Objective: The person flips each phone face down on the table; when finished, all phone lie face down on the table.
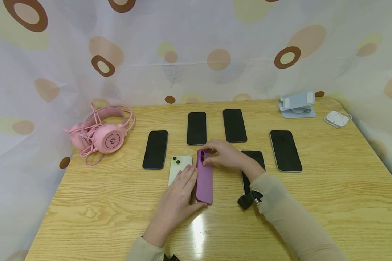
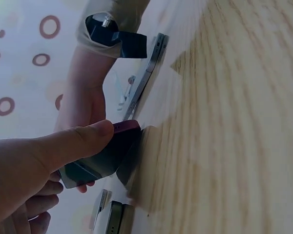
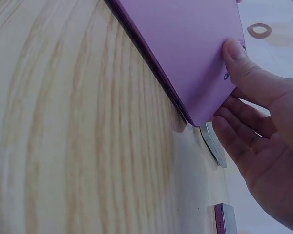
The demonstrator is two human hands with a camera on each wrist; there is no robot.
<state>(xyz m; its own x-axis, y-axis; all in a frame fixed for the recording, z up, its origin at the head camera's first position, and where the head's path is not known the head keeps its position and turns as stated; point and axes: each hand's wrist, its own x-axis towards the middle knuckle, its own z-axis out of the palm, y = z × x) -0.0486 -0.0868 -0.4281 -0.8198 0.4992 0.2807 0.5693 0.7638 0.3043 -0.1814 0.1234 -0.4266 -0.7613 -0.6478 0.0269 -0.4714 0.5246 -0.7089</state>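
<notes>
A purple smartphone (image 1: 204,185) is tilted up on a long edge at the table's middle, its back turned up and to the right. My left hand (image 1: 179,195) grips its near end, and the left wrist view shows the thumb on that end with the dark screen (image 2: 95,163) facing the camera. At the far end, my right hand (image 1: 227,156) pinches the phone near its camera lenses; its thumb (image 3: 241,61) presses the purple back in the right wrist view. A pale smartphone (image 1: 178,168) lies back up, partly hidden under my left hand.
Several dark-screened phones lie around, among them one (image 1: 155,149) to the left, one (image 1: 285,150) to the right and one (image 1: 253,157) partly under my right forearm. Pink headphones (image 1: 107,136) are at far left. A phone stand (image 1: 297,105) and white earphones (image 1: 337,118) sit back right.
</notes>
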